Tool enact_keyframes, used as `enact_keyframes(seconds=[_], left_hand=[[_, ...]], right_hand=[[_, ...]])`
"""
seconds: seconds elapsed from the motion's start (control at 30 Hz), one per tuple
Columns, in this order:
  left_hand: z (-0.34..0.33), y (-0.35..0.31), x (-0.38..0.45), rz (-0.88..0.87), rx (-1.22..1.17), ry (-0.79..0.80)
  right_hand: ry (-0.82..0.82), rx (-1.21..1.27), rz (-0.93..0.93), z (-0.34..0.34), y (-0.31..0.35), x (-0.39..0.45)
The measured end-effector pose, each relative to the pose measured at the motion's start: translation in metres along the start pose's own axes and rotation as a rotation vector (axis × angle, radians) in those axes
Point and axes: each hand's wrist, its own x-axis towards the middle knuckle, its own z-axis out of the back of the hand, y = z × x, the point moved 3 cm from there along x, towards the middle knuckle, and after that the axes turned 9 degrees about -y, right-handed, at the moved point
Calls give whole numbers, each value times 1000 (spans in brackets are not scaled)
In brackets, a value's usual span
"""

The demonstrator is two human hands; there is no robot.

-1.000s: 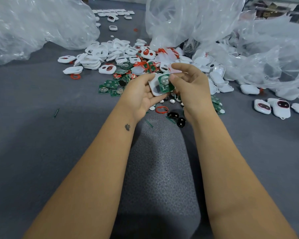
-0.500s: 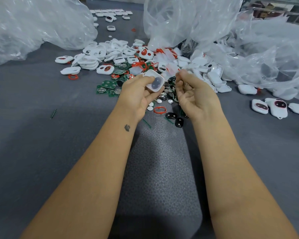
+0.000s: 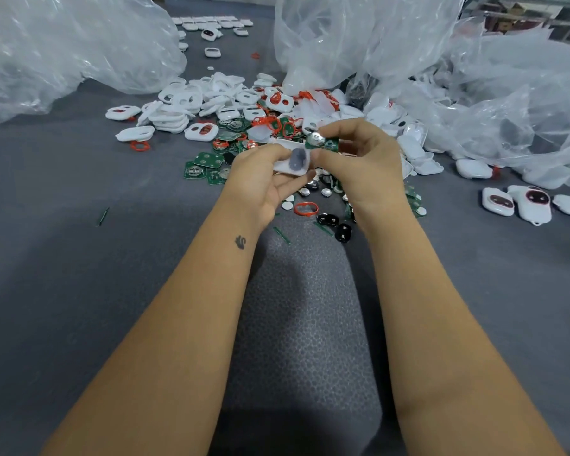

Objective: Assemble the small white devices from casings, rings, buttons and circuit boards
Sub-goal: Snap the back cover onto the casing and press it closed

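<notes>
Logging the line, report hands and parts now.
Left hand grips white casing, open side up. Right hand pinches green circuit board just above casing, not seated. Nothing between them; loose parts pile behind.

elbows cropped, circuit board [image 3: 321, 142] partly behind fingers [image 3: 334, 131], casing [image 3: 293, 159] perhaps blurred

Clear plastic bags [image 3: 63, 51] heaped at back of grey mat [image 3: 46, 291].

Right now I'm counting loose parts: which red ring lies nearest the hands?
The red ring lying flat on the grey mat between the wrists, beside the black buttons; the others sit farther back.
</notes>
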Motion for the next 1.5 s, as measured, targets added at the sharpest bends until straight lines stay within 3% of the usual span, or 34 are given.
enact_keyframes(seconds=[0.3,0.57,1.1,1.37,1.5], left_hand=[[-2,-1,-2,49,-55,59],[-2,-1,-6,112,-126,112],[-3,1,-4,147,-190,144],[-6,2,-3,78,-114,125],[-5,1,0,54,-107,144]], right_hand=[[93,-98,-10,-8,-1,-4],[151,-220,122,-15,3,-9],[107,-179,93,-15,2,-11],[123,-208,76,-15,1,-12],[13,-158,27,-12,0,-7]])
